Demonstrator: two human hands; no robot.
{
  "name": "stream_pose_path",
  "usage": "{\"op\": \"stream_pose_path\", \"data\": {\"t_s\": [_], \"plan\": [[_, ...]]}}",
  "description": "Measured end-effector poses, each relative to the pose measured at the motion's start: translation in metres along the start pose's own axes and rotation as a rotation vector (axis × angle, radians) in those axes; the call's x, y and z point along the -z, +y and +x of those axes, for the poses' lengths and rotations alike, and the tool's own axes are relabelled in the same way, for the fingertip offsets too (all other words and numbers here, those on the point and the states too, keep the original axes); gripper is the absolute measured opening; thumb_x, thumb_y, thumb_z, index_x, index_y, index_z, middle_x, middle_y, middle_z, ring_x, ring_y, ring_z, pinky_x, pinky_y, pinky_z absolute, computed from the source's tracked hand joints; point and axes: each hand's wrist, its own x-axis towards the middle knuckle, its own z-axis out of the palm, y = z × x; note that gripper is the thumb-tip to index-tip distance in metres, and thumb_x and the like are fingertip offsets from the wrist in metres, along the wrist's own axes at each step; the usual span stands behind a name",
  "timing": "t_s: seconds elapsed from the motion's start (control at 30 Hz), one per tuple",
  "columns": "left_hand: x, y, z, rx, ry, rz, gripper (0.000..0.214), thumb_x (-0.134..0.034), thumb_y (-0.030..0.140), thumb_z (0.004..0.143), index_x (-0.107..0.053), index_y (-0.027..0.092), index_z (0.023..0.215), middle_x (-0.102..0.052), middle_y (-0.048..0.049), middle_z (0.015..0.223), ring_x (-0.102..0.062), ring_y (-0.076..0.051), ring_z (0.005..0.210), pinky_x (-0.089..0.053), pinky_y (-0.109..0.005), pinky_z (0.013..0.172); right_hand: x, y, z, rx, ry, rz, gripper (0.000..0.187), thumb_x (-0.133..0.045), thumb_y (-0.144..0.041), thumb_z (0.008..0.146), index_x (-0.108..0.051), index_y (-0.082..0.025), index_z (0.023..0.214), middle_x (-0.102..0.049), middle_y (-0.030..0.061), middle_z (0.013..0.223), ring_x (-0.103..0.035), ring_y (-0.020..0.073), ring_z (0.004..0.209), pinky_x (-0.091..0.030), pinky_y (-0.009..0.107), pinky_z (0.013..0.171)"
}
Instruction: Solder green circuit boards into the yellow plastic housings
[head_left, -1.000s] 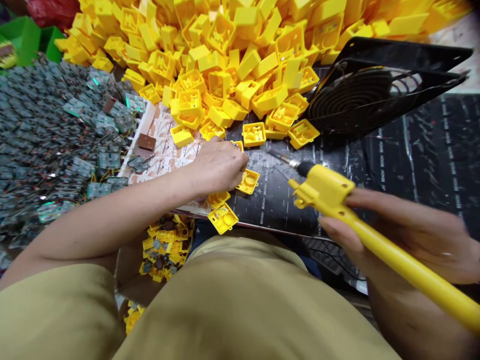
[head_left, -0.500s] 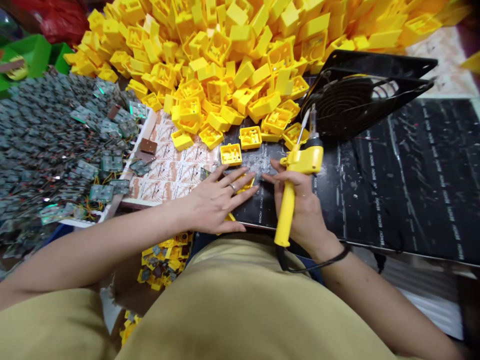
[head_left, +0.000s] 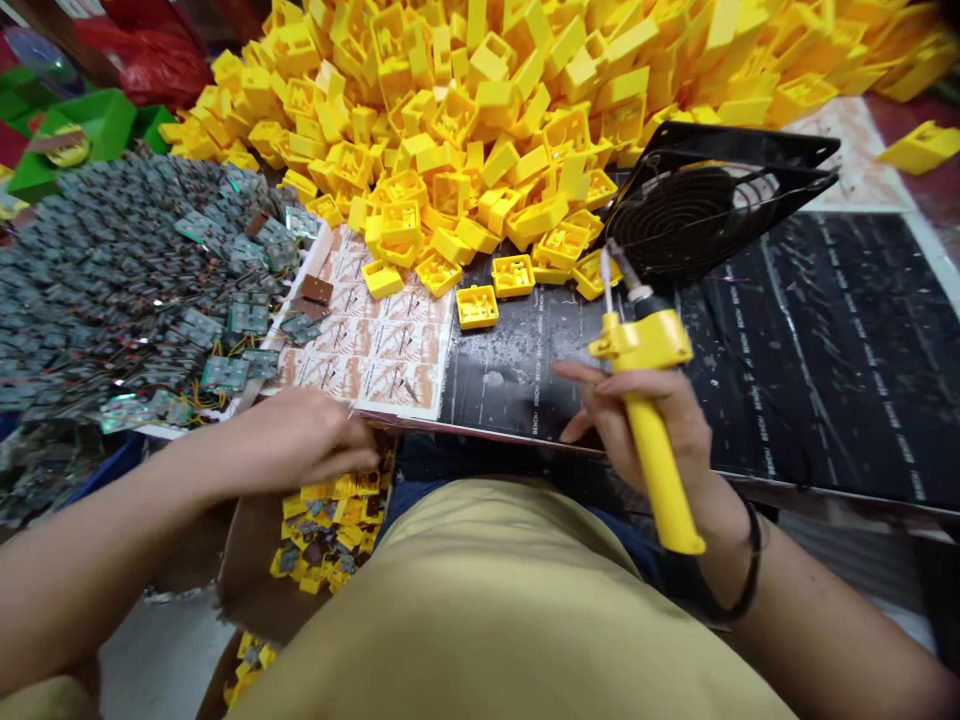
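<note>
My right hand (head_left: 645,420) grips a yellow soldering iron (head_left: 649,400) by its handle, tip pointing up toward a black fan (head_left: 690,215). My left hand (head_left: 300,445) hangs over a cardboard box (head_left: 247,560) of finished yellow parts (head_left: 334,520) below the table edge, fingers curled, their contents hidden. A single yellow housing (head_left: 477,306) lies on the black mat (head_left: 825,340) in front of me.
A huge heap of yellow plastic housings (head_left: 525,90) fills the back. Several small green circuit boards (head_left: 135,270) with wires pile up at the left. Green bins (head_left: 82,130) stand far left. A printed card (head_left: 375,345) lies beside the mat.
My left hand has swept the assembled yellow pieces off the mat and dropped down over the box. My right hand drew the soldering iron back toward me.
</note>
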Motion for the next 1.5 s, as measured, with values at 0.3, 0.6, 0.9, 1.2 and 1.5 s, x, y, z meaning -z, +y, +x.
{"op": "stream_pose_path", "data": {"t_s": [0.3,0.6,0.9,1.2,1.5], "plan": [[-0.028,0.010,0.149,0.154,0.457,0.124,0.045,-0.052,0.028,0.095,-0.055,0.003,0.132,-0.056,-0.0265,0.136,-0.055,-0.035,0.124,-0.046,-0.052,0.102,-0.010,-0.009,0.003,0.064,-0.030,-0.147,0.027,-0.057,-0.013,0.092,-0.047,-0.025,0.114,-0.072,0.0042,0.105,-0.071,0.0186,0.100,-0.062,0.028,0.079],[-0.011,0.023,0.173,-0.113,0.502,-0.138,0.041,-0.048,0.016,0.090,-0.059,0.014,0.129,-0.046,-0.0165,0.149,-0.047,-0.024,0.136,-0.041,-0.041,0.112,0.019,0.002,0.004,0.123,0.044,-0.380,0.049,-0.073,-0.023,0.083,-0.044,-0.024,0.122,-0.061,0.0154,0.129,-0.065,0.0274,0.113,-0.059,0.042,0.090],[-0.005,0.004,0.184,0.069,0.327,0.110,0.033,-0.054,0.029,0.085,-0.061,0.007,0.109,-0.062,-0.0211,0.120,-0.053,-0.035,0.116,-0.046,-0.045,0.097,0.024,0.008,0.006,0.118,-0.178,-0.407,0.048,-0.069,-0.025,0.086,-0.044,-0.025,0.126,-0.065,0.0109,0.121,-0.065,0.0280,0.110,-0.059,0.046,0.087],[-0.024,0.014,0.092,-0.095,0.428,-0.322,0.059,-0.041,0.008,0.082,-0.041,0.014,0.141,-0.050,-0.0152,0.146,-0.037,-0.022,0.143,-0.033,-0.045,0.118,0.012,0.013,0.014,0.163,-0.058,-0.434,0.049,-0.072,-0.021,0.084,-0.047,-0.022,0.126,-0.063,0.0137,0.127,-0.067,0.0257,0.108,-0.060,0.040,0.088],[-0.042,0.034,0.098,0.086,0.413,-0.140,0.041,-0.050,0.025,0.087,-0.062,0.015,0.126,-0.060,-0.0167,0.129,-0.060,-0.029,0.114,-0.050,-0.044,0.097,0.006,0.013,0.021,0.207,-0.050,-0.433,0.059,-0.072,-0.019,0.083,-0.046,-0.021,0.136,-0.065,0.0121,0.125,-0.068,0.0258,0.106,-0.060,0.036,0.083]]}}
